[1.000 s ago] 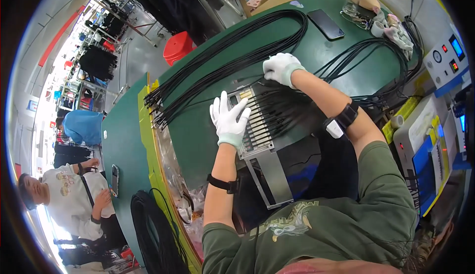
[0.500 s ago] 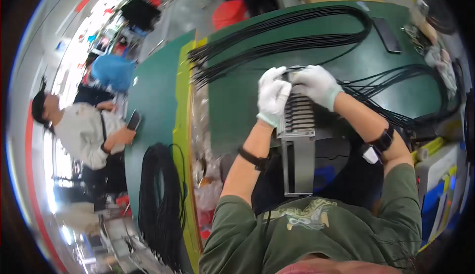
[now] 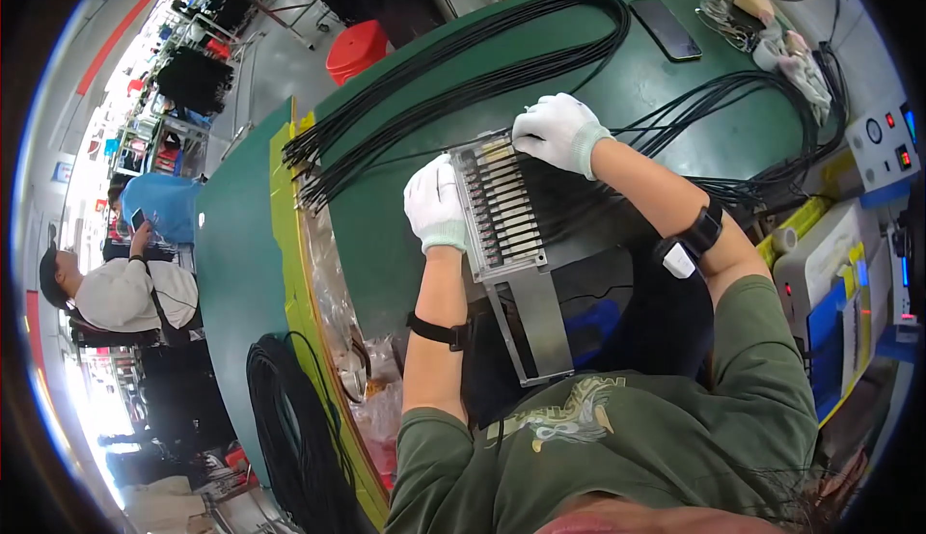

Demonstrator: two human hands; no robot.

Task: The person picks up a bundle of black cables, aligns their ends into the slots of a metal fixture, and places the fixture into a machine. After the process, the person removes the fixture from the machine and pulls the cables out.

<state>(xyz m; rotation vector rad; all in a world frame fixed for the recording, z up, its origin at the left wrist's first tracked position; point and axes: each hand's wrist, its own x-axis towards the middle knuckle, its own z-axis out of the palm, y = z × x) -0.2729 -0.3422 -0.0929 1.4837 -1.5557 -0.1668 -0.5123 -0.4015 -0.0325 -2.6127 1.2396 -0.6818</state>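
Observation:
A metal slotted fixture (image 3: 503,211) carries a row of black cable ends lying side by side, with the cables trailing off to its right. My left hand (image 3: 434,206), in a white glove, grips the fixture's left edge, its fingers bent and partly hidden. My right hand (image 3: 559,134), gloved too, is closed at the fixture's upper right corner; what its fingers hold is hidden. A flat metal arm (image 3: 542,322) extends from the fixture toward me. Beyond my hands lies a long looped bundle of black cables (image 3: 463,90).
More black cables (image 3: 743,90) curve across the right of the green table (image 3: 386,254), near a phone (image 3: 666,29). Another coil (image 3: 299,428) lies at the left, past a yellow edge (image 3: 289,235). A person (image 3: 125,288) sits far left; a red stool (image 3: 357,50) stands behind.
My hands have moved apart: the left is at the fixture's left edge, the right at its upper right corner, uncovering the cable row. My view has shifted; the person at left sits farther off.

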